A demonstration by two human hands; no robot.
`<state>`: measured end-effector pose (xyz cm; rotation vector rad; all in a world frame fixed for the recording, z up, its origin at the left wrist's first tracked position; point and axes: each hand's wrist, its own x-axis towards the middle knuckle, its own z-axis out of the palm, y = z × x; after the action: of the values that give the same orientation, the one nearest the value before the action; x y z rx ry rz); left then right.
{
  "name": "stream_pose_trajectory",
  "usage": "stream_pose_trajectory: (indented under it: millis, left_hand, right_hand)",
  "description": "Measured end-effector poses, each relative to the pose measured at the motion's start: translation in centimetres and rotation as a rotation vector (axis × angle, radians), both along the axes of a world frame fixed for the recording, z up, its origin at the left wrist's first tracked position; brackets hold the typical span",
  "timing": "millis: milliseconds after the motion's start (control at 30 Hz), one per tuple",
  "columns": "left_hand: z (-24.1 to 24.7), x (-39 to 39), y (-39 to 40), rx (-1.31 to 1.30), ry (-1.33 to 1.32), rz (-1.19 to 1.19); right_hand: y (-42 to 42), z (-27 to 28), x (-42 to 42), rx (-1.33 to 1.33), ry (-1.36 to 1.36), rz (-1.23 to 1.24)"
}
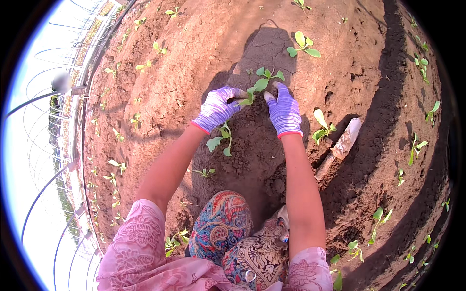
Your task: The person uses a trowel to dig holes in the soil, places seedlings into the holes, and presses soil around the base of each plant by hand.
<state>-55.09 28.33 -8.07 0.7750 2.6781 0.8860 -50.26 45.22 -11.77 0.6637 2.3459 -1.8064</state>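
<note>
A leafy green seedling [260, 86] stands in the soil between my two hands, its leaves spread up and to the right. My left hand [221, 108], in a purple knit glove with soiled fingertips, has its thumb and forefinger around a lower leaf of it. On the other side my right hand [285, 110], gloved alike, is at the soil by the stem. Its thumb and forefinger are apart with nothing seen between them. Below my left wrist grows another seedling [222, 139]. A hand tool [346, 139] with a whitish, dirt-marked handle lies to the right, its lower end at the soil.
Seedlings dot the cracked bed, among them one beyond my right hand [303, 46] and one beside the tool [323, 128]. A dark furrow [391, 69] curves along the right. My patterned knees [221, 223] are close below. Thin hoops [38, 191] line the left side.
</note>
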Motion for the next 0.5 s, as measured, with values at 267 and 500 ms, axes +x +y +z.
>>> stream_pose_trajectory:
  millis: [267,500]
  left_hand:
    - [-0.2,0.2,-0.2,0.129,-0.026,-0.010]
    - [-0.4,0.2,-0.6,0.134,-0.020,-0.006]
  right_hand:
    - [-0.9,-2.4,0.8,0.380,0.357,0.024]
    - [-1.4,-1.3,0.1,0.289,0.417,0.034]
